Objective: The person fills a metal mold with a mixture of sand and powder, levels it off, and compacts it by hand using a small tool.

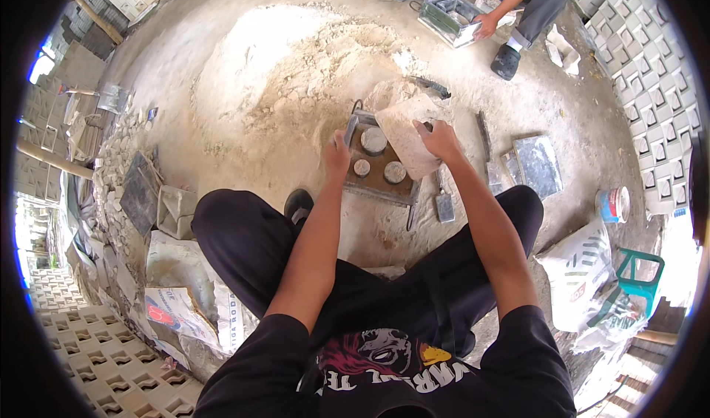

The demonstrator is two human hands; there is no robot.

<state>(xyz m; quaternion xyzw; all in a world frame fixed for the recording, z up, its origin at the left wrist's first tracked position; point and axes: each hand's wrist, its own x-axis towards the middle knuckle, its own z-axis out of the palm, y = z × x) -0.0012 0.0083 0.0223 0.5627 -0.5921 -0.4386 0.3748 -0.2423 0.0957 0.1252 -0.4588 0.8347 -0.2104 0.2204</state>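
Observation:
On the ground in front of me lies a rectangular metal mould (pixel 379 191) with a brown, sandy bed inside. Three round, pale discs stand in it: a large one (pixel 373 141) at the far side, a small one (pixel 362 168) and a medium one (pixel 395 172) nearer me. My left hand (pixel 337 157) is closed on the mould's left edge. My right hand (pixel 441 141) grips a dark handle on a flat, pale, dusty plate (pixel 407 126). That plate is tilted over the mould's right part and hides it; whether it touches the mould, I cannot tell.
Beyond the mould spreads a sand heap (pixel 296 85). At far right, a co-worker's hand (pixel 486 28) holds another metal mould (pixel 450 20). Grey plates (pixel 538 165), a small flat tool (pixel 444 206), a bucket (pixel 613 205), a white sack (pixel 578 274) and a green stool (pixel 640 274) lie rightward.

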